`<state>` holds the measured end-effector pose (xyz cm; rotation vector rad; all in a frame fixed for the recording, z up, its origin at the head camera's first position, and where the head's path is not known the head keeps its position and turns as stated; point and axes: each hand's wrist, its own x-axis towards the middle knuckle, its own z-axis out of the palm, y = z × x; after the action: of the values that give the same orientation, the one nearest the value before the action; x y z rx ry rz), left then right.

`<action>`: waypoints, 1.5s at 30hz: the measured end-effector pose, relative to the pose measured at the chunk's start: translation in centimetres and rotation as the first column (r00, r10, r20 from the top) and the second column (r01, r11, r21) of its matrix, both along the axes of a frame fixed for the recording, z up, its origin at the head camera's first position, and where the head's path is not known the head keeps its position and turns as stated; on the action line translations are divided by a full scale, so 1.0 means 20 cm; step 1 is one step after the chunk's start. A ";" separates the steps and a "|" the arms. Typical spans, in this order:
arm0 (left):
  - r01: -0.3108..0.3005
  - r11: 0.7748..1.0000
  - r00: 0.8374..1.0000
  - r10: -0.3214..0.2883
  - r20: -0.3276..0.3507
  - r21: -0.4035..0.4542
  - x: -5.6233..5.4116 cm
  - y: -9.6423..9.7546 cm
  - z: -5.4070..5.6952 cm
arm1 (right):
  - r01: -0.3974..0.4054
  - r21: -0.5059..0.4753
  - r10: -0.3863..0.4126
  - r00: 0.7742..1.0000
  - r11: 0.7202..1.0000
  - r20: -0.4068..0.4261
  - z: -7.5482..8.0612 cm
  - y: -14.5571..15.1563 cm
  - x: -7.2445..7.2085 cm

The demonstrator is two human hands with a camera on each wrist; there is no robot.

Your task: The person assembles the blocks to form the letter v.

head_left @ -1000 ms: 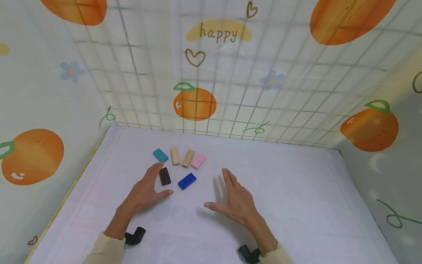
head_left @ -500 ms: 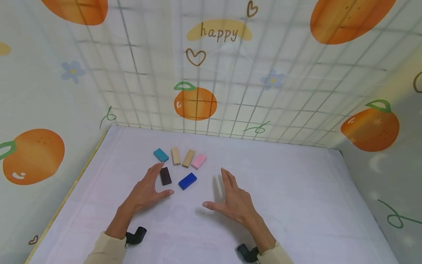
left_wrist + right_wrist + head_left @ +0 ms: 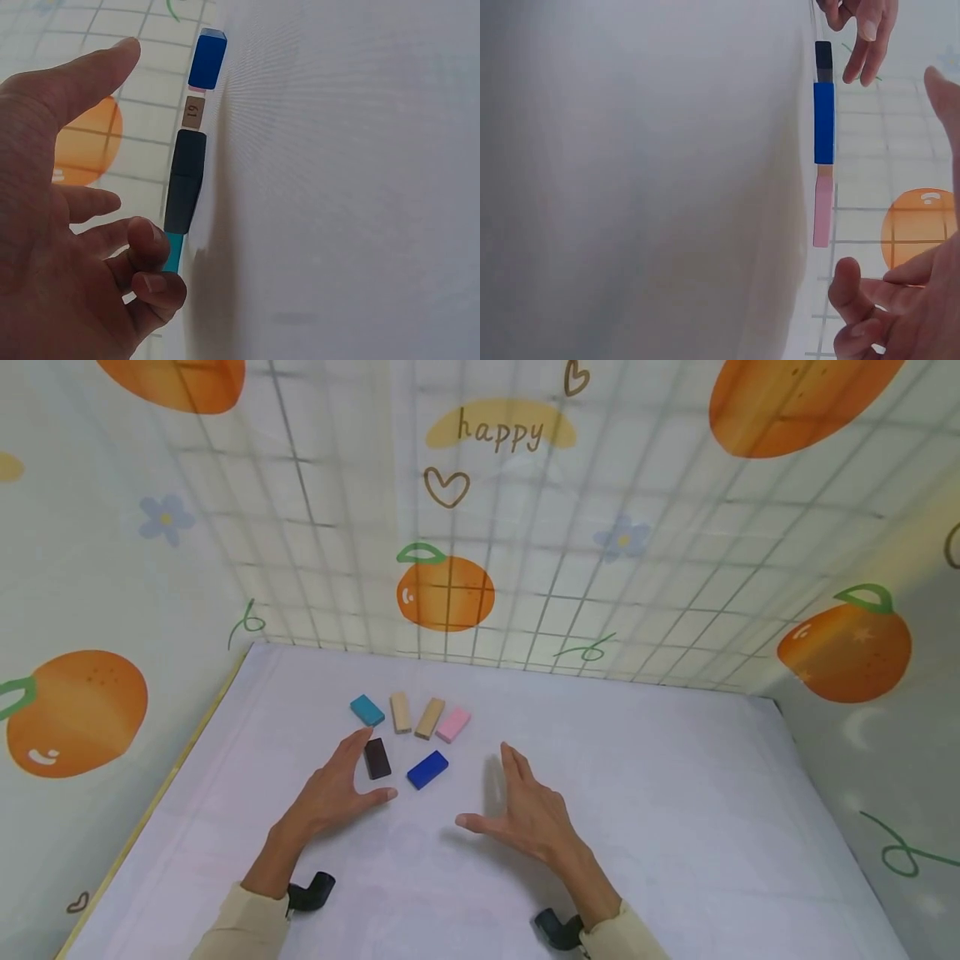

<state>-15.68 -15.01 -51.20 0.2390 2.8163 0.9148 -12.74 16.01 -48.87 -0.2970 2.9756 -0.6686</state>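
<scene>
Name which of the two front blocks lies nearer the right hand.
The dark blue block; the black block lies farther left, beside the left hand.

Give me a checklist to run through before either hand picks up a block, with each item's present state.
1. Left hand holding nothing: ok.
2. Right hand holding nothing: ok.
3. Dark blue block with its top uncovered: ok in the head view.
4. Left fingers clear of the teal block: cannot tell; their tips come right up to its edge in the head view.
5. A block between the right thumb and fingers: not ok; none lies there.
</scene>
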 end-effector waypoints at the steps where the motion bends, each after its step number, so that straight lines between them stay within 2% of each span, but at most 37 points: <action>1: -0.001 1.000 1.000 0.001 0.002 0.002 0.00 0.00 0.00 | 0.000 0.000 0.000 1.000 1.000 0.001 0.00 0.00 0.00; 22: 0.000 0.999 1.000 -0.001 0.008 0.036 0.00 0.02 -0.02 | -0.003 0.020 0.003 1.000 1.000 0.011 0.00 -0.09 -0.03; 32: -0.006 1.000 1.000 0.006 0.013 0.009 -0.03 0.02 -0.03 | 0.005 0.049 -0.008 0.998 0.999 0.055 0.00 -0.12 -0.05; 45: -0.010 1.000 1.000 0.010 0.005 0.009 -0.03 0.02 -0.03 | -0.005 0.054 0.002 0.998 0.999 0.060 -0.02 -0.17 -0.08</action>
<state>-16.29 -14.65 -51.90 0.2235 2.8121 0.9299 -14.36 12.69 -49.29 -0.2733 2.9302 -0.5846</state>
